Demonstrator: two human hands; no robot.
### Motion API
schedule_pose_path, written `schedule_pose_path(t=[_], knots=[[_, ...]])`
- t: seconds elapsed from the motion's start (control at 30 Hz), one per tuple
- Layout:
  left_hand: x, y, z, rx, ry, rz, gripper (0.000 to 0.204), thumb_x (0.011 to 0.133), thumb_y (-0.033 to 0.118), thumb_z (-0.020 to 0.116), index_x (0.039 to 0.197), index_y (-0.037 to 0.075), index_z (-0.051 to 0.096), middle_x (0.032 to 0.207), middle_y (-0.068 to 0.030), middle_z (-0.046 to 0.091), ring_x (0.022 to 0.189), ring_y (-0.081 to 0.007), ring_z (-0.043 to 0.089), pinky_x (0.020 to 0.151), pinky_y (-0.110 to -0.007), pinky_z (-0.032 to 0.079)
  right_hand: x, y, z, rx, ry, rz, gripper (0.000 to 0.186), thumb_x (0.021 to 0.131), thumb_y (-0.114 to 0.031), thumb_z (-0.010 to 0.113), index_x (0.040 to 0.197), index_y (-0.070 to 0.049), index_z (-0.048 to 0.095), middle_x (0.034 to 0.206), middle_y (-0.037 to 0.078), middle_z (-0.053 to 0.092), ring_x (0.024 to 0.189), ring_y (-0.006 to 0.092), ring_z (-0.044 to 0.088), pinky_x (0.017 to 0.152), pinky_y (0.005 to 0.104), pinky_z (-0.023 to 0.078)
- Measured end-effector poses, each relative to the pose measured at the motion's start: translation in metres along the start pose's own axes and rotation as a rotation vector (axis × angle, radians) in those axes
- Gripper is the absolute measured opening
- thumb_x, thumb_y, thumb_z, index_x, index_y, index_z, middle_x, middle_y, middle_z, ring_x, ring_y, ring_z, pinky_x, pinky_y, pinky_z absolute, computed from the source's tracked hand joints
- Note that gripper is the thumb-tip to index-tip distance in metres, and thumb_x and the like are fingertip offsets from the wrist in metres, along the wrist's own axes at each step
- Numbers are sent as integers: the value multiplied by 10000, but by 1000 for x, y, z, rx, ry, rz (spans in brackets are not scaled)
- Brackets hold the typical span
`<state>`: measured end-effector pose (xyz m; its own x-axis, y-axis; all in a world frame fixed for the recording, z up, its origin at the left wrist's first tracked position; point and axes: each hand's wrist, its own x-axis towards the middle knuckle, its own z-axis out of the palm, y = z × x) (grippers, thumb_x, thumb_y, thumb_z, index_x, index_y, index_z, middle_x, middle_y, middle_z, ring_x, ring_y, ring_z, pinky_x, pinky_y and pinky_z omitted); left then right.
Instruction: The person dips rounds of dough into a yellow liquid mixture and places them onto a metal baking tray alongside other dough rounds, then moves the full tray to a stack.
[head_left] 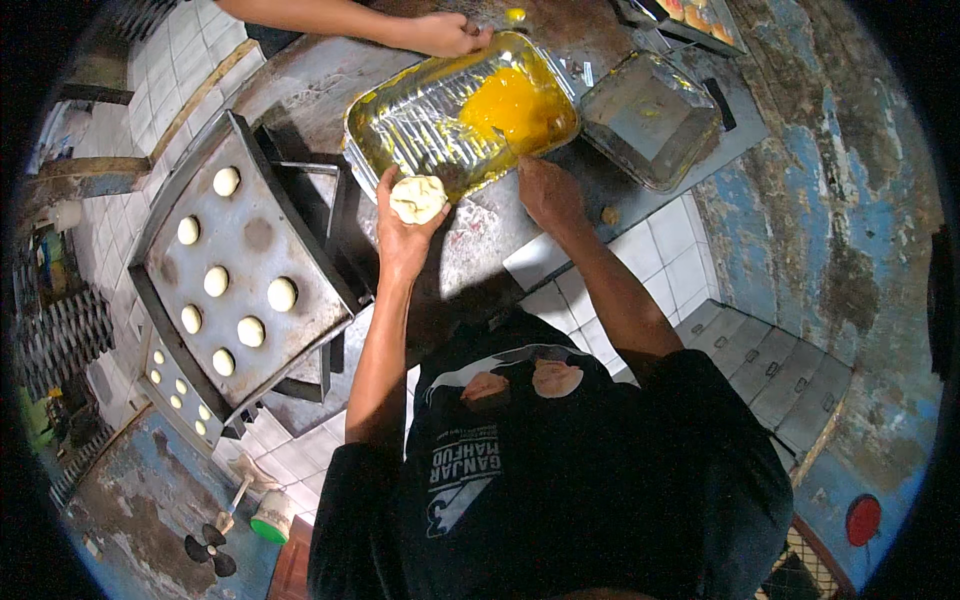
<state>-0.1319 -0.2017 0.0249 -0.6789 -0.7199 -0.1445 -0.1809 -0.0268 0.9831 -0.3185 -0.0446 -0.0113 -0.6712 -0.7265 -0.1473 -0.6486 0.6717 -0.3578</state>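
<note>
A flattened round of pale dough (418, 200) rests in my left hand (402, 240), whose fingers and thumb cup it from below. Just beyond is a rectangular foil tray (405, 125), smeared yellow, with a mound of thick yellow filling (512, 105) at its right end. My right hand (550, 195) is closed at the tray's near edge, below the filling. A thin thing seems to stick out of its fingers toward the filling, too faint to name. Another person's hand (455, 35) reaches in from the upper left, close to the tray's far rim.
On the left, a dark metal baking tray (250, 200) carries several spaced dough balls, stacked over other trays. A second pan (655, 125), worn and yellow-stained, lies right of the foil tray. Filled buns (700, 18) sit at the upper right. A peeling blue wall (830, 200) bounds the right side.
</note>
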Motion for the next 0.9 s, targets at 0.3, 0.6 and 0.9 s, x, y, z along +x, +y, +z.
schedule_pose_path(t=[0.3, 0.6, 0.9], knots=[[45, -35, -13, 147, -13, -76, 442, 777, 86, 831, 1147, 43, 595, 1041, -86, 733, 958, -161, 698, 866, -312, 533, 51, 6, 29, 250, -152, 18, 269, 949, -240, 566, 848, -14, 671, 781, 223, 686, 736, 383, 689, 647, 469, 519], [56, -47, 29, 220, 204, 49, 600, 751, 71, 832, 1213, 19, 452, 1026, -212, 693, 949, -346, 701, 825, -415, 545, -8, -45, -13, 281, 125, -368, 174, 955, -197, 611, 986, -45, 690, 694, 116, 605, 631, 253, 653, 552, 348, 501], [23, -101, -1, 117, 191, -67, 524, 798, -50, 665, 1279, 65, 490, 1091, -144, 682, 1010, -282, 665, 836, -385, 518, -72, -8, 34, 246, 218, -431, 218, 926, -133, 627, 1118, -44, 681, 849, 155, 640, 697, 359, 665, 582, 432, 539]])
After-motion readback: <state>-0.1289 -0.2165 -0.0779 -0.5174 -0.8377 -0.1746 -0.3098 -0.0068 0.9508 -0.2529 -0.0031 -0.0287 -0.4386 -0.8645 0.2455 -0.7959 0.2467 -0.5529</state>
